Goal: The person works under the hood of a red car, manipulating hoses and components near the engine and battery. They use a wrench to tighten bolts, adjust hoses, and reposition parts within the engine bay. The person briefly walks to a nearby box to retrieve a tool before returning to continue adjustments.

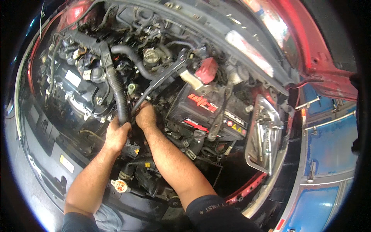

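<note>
In the open engine bay, my left hand (118, 135) is closed around the lower part of a black corrugated hose (118, 94). Just to its right, my right hand (145, 116) reaches in beside the hose, under a thin black line (143, 96); its fingers are curled and mostly hidden among the parts, so what they hold is unclear. A black battery (197, 112) sits right of my right hand, with a red plastic cover (205, 69) above it. The engine (77, 89) lies left of the hose.
A metal tray (250, 139) with several tools rests at the battery's right. A white cap (119, 185) sits between my forearms. The front panel (54, 170) runs along the lower left. Red bodywork (320, 73) and blue metal panels with bars (324, 150) are at the right.
</note>
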Motion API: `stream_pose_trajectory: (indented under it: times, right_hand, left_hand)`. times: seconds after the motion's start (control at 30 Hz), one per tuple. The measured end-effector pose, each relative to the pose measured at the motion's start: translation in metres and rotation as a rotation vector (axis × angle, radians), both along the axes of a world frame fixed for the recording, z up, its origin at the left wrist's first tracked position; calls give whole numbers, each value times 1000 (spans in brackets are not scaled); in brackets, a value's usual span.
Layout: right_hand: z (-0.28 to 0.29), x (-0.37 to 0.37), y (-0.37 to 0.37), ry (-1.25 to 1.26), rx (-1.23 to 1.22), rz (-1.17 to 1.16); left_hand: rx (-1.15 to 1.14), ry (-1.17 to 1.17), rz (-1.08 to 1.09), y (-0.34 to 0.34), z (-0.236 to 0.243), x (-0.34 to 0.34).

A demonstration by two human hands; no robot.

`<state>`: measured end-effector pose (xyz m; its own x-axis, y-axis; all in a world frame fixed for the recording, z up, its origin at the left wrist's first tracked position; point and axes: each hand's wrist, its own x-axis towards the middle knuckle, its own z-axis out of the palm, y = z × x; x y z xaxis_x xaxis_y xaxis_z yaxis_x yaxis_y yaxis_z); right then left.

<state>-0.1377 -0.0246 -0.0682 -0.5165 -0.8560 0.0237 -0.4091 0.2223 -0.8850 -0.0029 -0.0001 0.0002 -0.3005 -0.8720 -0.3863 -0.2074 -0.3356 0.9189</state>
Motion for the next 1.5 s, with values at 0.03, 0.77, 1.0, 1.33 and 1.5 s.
stream_pose_trajectory:
  times: [0.03,0.77,1.0,1.33,1.5]
  right_hand:
    - [12,-5,9,26,165,24]
    - [317,-325,-18,989,277,-494]
    - [326,-312,-35,1094,565,-644]
    - [255,-90,97,272,-750,181]
    - [141,-13,120,-378,-54,221]
  left_hand:
    - [-17,-24,11,0,0,-1]
    - [-185,-144,-48,-8,-9,1]
    - [-162,-171,-68,-7,-3,2]
    - [-134,-269,-84,-11,-3,2]
    - [-131,-253,-45,-9,-2,1]
